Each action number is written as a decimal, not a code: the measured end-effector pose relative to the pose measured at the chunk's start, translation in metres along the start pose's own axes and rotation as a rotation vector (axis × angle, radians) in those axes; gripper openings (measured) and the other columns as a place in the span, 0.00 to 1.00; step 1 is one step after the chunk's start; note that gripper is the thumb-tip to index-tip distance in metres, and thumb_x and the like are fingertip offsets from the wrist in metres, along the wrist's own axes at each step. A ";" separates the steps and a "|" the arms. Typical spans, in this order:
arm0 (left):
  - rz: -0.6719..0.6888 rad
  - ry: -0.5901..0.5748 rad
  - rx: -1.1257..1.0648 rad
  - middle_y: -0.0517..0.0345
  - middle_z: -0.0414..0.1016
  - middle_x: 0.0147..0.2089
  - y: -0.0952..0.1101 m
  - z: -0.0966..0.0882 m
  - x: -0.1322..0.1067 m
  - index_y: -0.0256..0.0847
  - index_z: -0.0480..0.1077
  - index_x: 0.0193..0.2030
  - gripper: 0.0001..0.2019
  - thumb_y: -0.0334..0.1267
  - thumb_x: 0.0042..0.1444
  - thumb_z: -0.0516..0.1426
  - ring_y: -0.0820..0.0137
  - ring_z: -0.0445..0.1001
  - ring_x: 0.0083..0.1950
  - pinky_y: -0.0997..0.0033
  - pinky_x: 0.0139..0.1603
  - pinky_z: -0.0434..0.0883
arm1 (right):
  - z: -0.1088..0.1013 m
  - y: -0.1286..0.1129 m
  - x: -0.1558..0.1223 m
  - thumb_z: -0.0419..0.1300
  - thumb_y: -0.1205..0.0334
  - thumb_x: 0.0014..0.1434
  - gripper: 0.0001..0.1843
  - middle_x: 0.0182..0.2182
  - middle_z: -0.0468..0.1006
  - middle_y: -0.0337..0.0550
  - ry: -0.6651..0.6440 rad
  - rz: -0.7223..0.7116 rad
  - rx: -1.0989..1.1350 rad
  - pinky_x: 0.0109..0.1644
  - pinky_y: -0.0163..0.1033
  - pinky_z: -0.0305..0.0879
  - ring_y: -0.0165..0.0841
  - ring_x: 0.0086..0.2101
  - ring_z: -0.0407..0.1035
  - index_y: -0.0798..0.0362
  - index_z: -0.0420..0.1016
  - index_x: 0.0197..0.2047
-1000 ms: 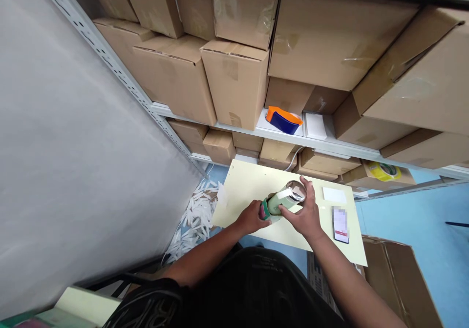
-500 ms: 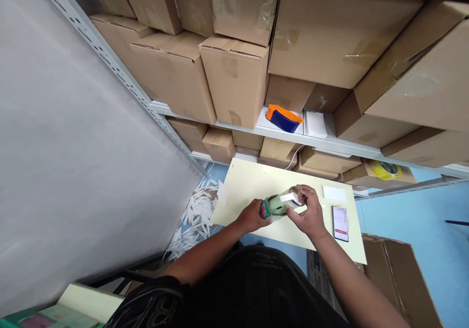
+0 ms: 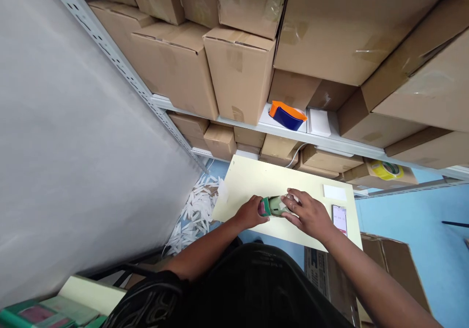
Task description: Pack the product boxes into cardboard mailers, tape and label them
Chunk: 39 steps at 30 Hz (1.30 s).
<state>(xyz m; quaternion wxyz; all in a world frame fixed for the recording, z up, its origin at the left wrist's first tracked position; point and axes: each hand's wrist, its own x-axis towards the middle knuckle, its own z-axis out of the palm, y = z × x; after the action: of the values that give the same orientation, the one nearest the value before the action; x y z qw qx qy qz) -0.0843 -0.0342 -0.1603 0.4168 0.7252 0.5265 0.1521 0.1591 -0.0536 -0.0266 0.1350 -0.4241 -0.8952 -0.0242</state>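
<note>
Above the pale yellow table (image 3: 249, 176), my left hand (image 3: 248, 214) is closed around the green end, with a pink patch, of a small box (image 3: 265, 207). From that end a pale green, rounded container (image 3: 276, 205) extends to the right; whether it sits inside the box I cannot tell. My right hand (image 3: 309, 215) is wrapped over the container's far end, fingers on top and thumb below. A small white strip (image 3: 282, 205) shows beside its fingertips. The right hand hides most of the shiny end.
A phone (image 3: 339, 217) and white cards (image 3: 334, 192) lie on the table's right. Cardboard boxes (image 3: 238, 74) fill the shelves behind, with an orange-and-blue tape dispenser (image 3: 287, 116) on one edge. White paper strips (image 3: 198, 208) cover the floor at left. Green boxes (image 3: 40, 314) stand lower left.
My right hand has moved from pinching at the shiny end to covering it, with its back turned up. The container now lies more level. My left hand keeps its hold.
</note>
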 end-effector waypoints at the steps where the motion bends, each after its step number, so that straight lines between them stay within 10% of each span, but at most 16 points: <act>1: -0.002 0.023 0.006 0.54 0.73 0.49 0.000 0.001 0.000 0.43 0.69 0.48 0.28 0.47 0.43 0.72 0.62 0.76 0.44 0.65 0.41 0.72 | 0.003 0.000 0.000 0.61 0.51 0.68 0.22 0.58 0.74 0.56 -0.005 0.010 -0.021 0.48 0.47 0.77 0.45 0.50 0.73 0.47 0.72 0.63; 18: 0.017 0.193 -0.033 0.50 0.71 0.53 0.002 0.023 0.019 0.44 0.65 0.53 0.27 0.41 0.48 0.69 0.58 0.74 0.52 0.58 0.52 0.74 | 0.079 -0.033 0.005 0.54 0.58 0.71 0.28 0.65 0.67 0.56 0.055 0.335 0.095 0.57 0.59 0.70 0.52 0.53 0.68 0.47 0.63 0.72; 28: -0.221 0.211 -0.134 0.46 0.67 0.56 -0.024 0.060 0.049 0.38 0.63 0.54 0.27 0.41 0.51 0.69 0.61 0.76 0.49 0.61 0.47 0.74 | 0.137 -0.010 0.020 0.55 0.69 0.66 0.30 0.66 0.68 0.59 -0.046 0.182 0.158 0.66 0.62 0.64 0.53 0.63 0.61 0.54 0.67 0.70; 35: 0.096 0.188 -0.026 0.40 0.68 0.63 -0.035 0.028 0.031 0.40 0.61 0.65 0.39 0.45 0.49 0.71 0.48 0.68 0.66 0.43 0.66 0.68 | 0.134 -0.002 0.016 0.52 0.71 0.65 0.29 0.69 0.67 0.53 -0.063 0.093 0.286 0.70 0.63 0.59 0.49 0.71 0.52 0.53 0.67 0.69; 39: 0.289 0.174 -0.075 0.41 0.57 0.74 -0.033 0.001 0.031 0.43 0.55 0.72 0.40 0.34 0.54 0.66 0.51 0.58 0.75 0.44 0.75 0.61 | 0.123 -0.005 -0.002 0.56 0.64 0.66 0.23 0.64 0.69 0.58 0.198 0.369 0.327 0.67 0.66 0.62 0.51 0.66 0.61 0.52 0.69 0.64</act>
<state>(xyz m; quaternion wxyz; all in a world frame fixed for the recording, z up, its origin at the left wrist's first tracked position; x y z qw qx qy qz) -0.0918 -0.0043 -0.1928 0.3705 0.7613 0.4448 0.2922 0.1291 -0.0393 -0.1450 0.2908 -0.5481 -0.7773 0.1044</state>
